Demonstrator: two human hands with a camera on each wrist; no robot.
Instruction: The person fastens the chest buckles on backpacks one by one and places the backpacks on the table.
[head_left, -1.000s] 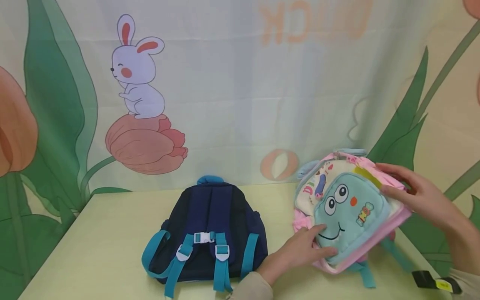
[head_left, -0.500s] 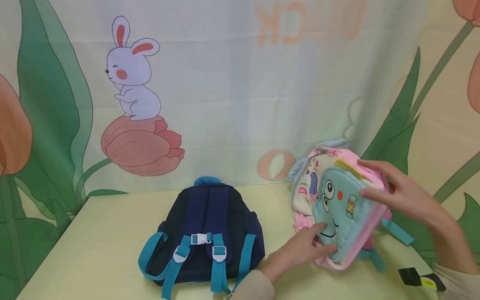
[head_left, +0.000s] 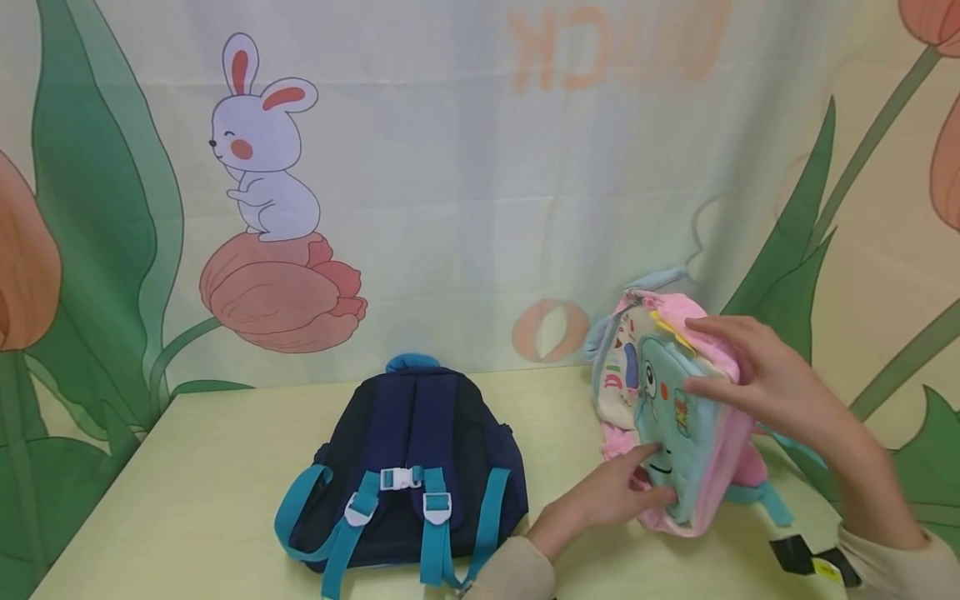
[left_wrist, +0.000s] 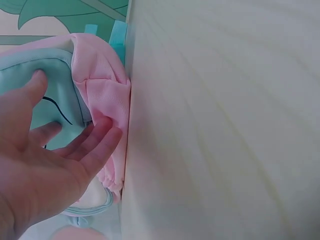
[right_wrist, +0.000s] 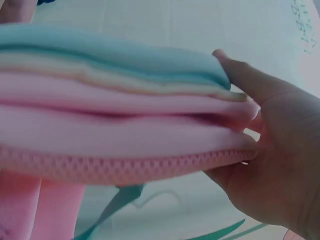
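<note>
A small pink and mint-green child's backpack point(head_left: 697, 450) with a smiling cartoon face stands tilted at the right of the table, its front turned toward the left. My right hand point(head_left: 772, 392) grips its upper right side, thumb on the front pocket and fingers behind. The right wrist view shows the bag's padded pink side point(right_wrist: 125, 130) between thumb and fingers. Low on the front, my left hand point(head_left: 603, 500) rests its extended fingers and thumb against the pocket. In the left wrist view those fingers point(left_wrist: 102, 145) touch the pink bottom edge near the tabletop.
A navy backpack point(head_left: 397, 425) lies at the middle of the pale yellow table point(head_left: 187, 500), its turquoise straps and white buckle facing up. Behind the table hangs a curtain point(head_left: 450, 208) printed with a rabbit and tulips. A black strap with a yellow tag point(head_left: 825, 568) is at the right sleeve.
The pink backpack has been turned so its face points further left and its side shows more. My right hand has moved left with it; the left hand stays almost in place.
</note>
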